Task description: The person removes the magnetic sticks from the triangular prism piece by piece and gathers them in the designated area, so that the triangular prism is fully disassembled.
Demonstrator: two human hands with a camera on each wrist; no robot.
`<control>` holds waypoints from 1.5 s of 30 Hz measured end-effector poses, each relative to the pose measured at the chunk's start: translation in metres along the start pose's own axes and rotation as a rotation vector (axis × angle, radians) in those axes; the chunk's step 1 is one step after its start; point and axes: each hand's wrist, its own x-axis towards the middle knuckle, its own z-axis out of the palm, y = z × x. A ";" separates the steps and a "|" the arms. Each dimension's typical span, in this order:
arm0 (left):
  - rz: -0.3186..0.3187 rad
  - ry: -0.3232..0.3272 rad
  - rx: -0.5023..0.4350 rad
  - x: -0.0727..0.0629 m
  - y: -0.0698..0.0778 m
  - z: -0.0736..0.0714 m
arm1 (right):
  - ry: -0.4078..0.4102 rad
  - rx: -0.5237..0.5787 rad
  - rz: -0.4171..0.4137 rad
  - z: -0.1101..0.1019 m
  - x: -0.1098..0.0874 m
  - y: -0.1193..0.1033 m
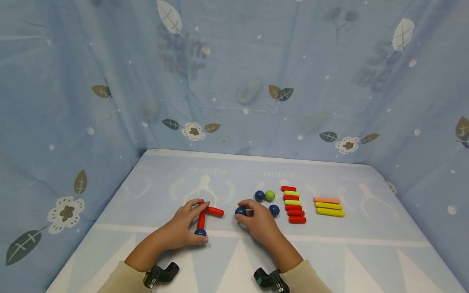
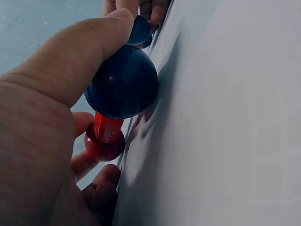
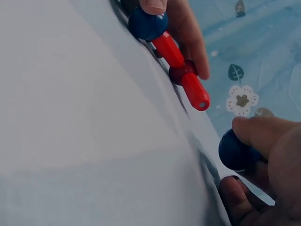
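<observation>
My left hand (image 1: 177, 230) grips a joined toy piece of balls and rods lying on the table, thumb at its dark blue ball (image 2: 124, 82) and fingers at its red ball (image 2: 101, 145). One red rod (image 1: 201, 219) links the two balls. A second red rod (image 1: 215, 211) sticks out from the red ball towards the right, its free end showing a small grey tip in the right wrist view. My right hand (image 1: 261, 221) pinches a separate dark blue ball (image 3: 235, 150) between thumb and fingers, a short gap away from that free end.
Just beyond the right hand are loose blue balls (image 1: 274, 210) and a green ball (image 1: 269, 195). Further right lies a column of short red and yellow-green rods (image 1: 294, 207), then longer yellow rods (image 1: 329, 212) and a pink one (image 1: 327, 200). Patterned cloth (image 1: 234, 122) hangs behind the table.
</observation>
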 end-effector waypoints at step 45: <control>0.020 0.002 -0.003 0.001 -0.002 0.002 | 0.318 -0.181 0.142 -0.021 -0.014 -0.003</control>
